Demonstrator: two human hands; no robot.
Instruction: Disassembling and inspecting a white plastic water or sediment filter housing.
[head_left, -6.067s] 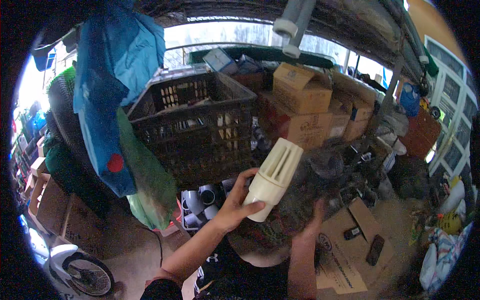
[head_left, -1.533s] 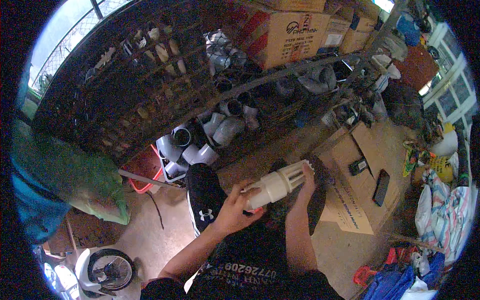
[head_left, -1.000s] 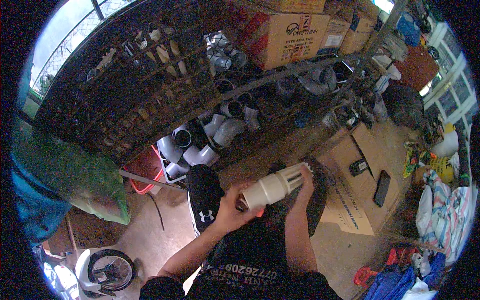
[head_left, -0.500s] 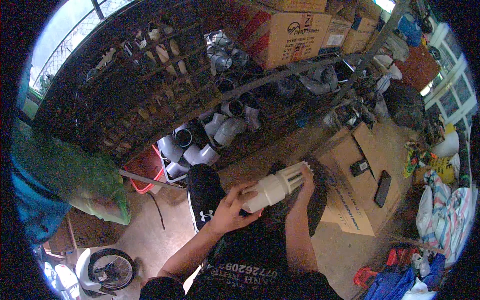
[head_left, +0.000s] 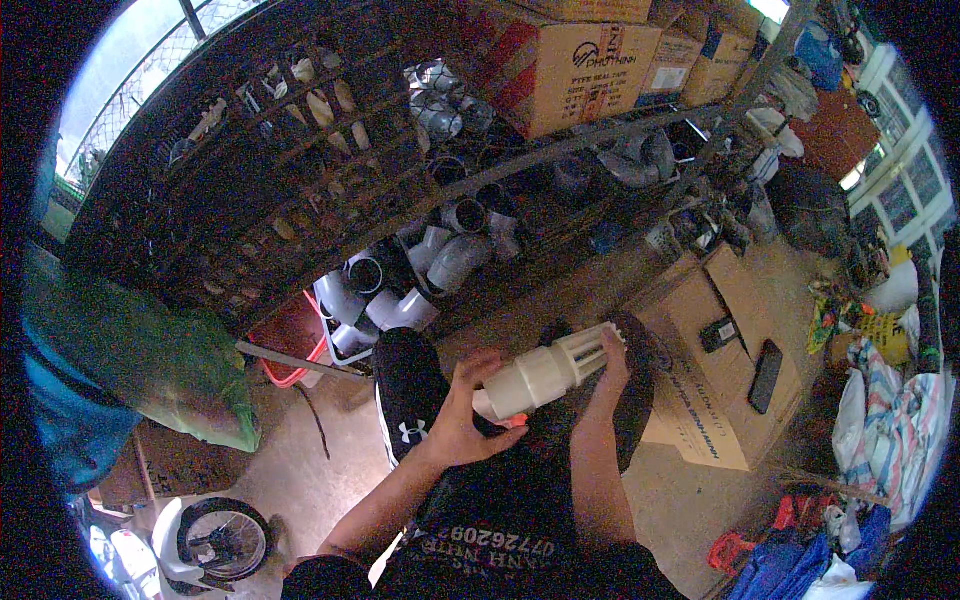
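Note:
A cream plastic foot valve [head_left: 540, 380] lies slanted across my lap, its slotted strainer end pointing up to the right. My left hand [head_left: 468, 415] curves round the plain, wider end, fingers above and thumb below. Just beside that thumb a small orange-red piece [head_left: 517, 420] shows; whether it belongs to the valve I cannot tell. Closed on the slotted end is my right hand [head_left: 612, 368], with its fingertips partly hidden behind the slots.
Grey pipe elbows [head_left: 460, 262] fill trays ahead, under a dark shelf rack. A flattened cardboard box [head_left: 690, 400] on the right carries a black phone-like device [head_left: 766, 377]. A green bag [head_left: 190, 370] bulges at left, above a motorbike wheel [head_left: 225, 540].
My left hand's fingers have drawn back toward the plain end, baring more of the valve's body. More of the orange-red piece shows. My right hand stays almost where it was.

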